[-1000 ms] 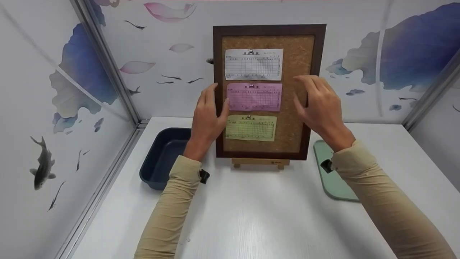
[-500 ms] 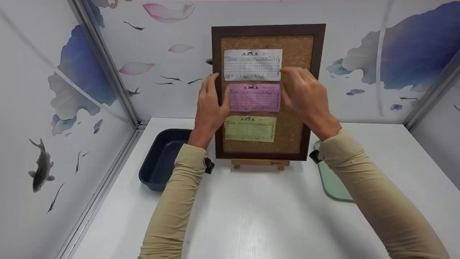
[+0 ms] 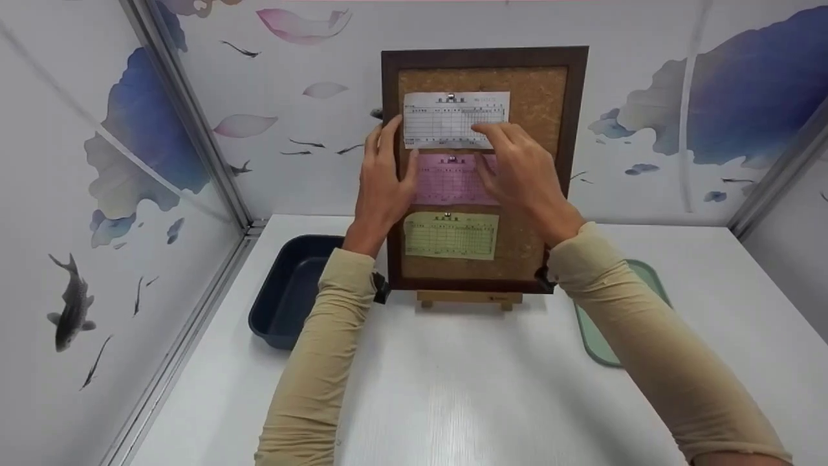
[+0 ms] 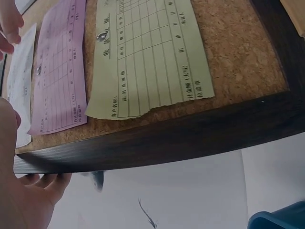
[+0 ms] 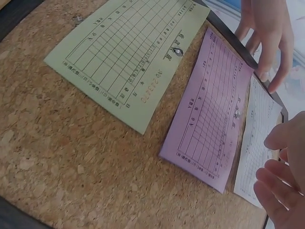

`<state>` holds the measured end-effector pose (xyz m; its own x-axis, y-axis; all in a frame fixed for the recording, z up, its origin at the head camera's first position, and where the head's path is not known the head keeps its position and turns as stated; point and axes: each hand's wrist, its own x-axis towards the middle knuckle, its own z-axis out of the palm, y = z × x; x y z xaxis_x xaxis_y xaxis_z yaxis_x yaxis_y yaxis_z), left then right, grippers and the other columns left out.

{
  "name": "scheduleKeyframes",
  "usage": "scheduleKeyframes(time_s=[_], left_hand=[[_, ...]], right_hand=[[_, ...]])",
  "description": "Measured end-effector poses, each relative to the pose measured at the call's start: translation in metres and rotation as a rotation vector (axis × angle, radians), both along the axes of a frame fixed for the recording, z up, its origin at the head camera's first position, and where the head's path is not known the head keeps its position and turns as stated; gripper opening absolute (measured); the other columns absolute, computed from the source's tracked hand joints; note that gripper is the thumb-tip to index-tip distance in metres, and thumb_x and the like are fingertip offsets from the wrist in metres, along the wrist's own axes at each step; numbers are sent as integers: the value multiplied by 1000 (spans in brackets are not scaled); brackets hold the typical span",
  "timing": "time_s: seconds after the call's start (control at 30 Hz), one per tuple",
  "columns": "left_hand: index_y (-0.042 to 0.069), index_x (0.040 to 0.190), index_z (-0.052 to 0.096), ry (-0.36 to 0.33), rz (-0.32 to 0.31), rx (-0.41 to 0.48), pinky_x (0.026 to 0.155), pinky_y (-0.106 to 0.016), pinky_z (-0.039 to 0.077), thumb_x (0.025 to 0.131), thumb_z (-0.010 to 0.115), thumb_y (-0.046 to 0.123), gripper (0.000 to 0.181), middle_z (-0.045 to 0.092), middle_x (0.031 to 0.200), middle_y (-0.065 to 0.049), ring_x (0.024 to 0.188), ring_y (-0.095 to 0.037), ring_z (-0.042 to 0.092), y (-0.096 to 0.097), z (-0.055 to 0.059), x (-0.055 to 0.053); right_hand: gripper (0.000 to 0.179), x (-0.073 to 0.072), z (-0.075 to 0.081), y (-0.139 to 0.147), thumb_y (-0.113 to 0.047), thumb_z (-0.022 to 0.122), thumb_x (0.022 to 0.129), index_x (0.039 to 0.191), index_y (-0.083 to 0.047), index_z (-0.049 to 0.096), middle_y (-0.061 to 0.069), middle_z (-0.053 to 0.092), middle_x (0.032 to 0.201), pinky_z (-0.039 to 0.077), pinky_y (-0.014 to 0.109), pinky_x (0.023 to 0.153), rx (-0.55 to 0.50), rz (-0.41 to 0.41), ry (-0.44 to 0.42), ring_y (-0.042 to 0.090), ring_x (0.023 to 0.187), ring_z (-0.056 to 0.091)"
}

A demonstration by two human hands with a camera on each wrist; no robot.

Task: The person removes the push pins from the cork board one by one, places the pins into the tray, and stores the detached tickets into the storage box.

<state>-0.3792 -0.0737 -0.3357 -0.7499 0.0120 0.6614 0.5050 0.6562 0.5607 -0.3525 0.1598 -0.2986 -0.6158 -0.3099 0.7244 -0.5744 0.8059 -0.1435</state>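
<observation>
- cork board, dark wood frame, stands upright on a small wooden easel at the back-middle of the white table, just in front of the painted wall
- three slips pinned down the board's left half, one pin at each top edge: white slip near the top edge, pink slip in the middle, green slip nearest the bottom edge; the right strip of cork is bare
- left hand on the board's left edge; fingers wrap round the back of the frame, thumb in front beside the pink slip; it grips the frame; left wrist view confirms fingers behind the frame edge
- right hand in front of the board, over the right end of the pink slip; fingers loosely spread and a bit bent, tips at the lower right of the white slip; holds nothing I can see; contact with the paper cannot be told
- right wrist view: white slip, pink slip, green slip lie flat on the cork, edges close, pins in place
- blue tub near the table's left edge, beside the board
- green tray towards the right edge, partly under the right sleeve
</observation>
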Motion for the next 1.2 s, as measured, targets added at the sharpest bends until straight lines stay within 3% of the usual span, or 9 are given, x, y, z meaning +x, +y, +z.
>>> scheduleKeyframes(time_s=[0.27,0.5,0.73,1.0,1.2], left_hand=[[22,171,34,-39,-10,36,126,-51,42,110,60,31,67,34,173,-14,160,-33,40,1,9,-2],[25,169,37,-88,-24,48,128,-52,39,110,60,35,64,32,174,-13,163,-32,33,0,17,-3],[23,165,43,-94,-53,67,129,-49,37,109,61,36,60,31,174,-13,165,-30,29,-3,26,-5],[13,153,54,-39,-90,149,133,-41,30,108,63,28,48,43,164,-11,162,-23,33,-4,24,-8],[7,141,60,-20,-99,180,131,-39,32,109,63,26,37,49,155,-14,156,-24,40,0,20,-10]], right_hand=[[42,-5,5,-13,-15,71,103,145,-8,64,17,69,143,56,52,109,-16,5,-60,34,132,67],[41,-11,10,-19,-18,68,105,145,-8,63,16,71,137,59,52,102,-19,0,-67,34,126,69],[41,-18,17,-19,-18,66,106,145,-8,62,15,73,131,61,53,91,-32,-10,-80,34,115,71],[41,-28,25,-24,-22,66,106,144,-8,63,13,73,123,60,50,84,-44,-33,-112,30,102,70],[40,-33,33,-28,-23,66,107,145,-9,63,13,72,116,57,50,83,-45,-65,-140,28,97,67]])
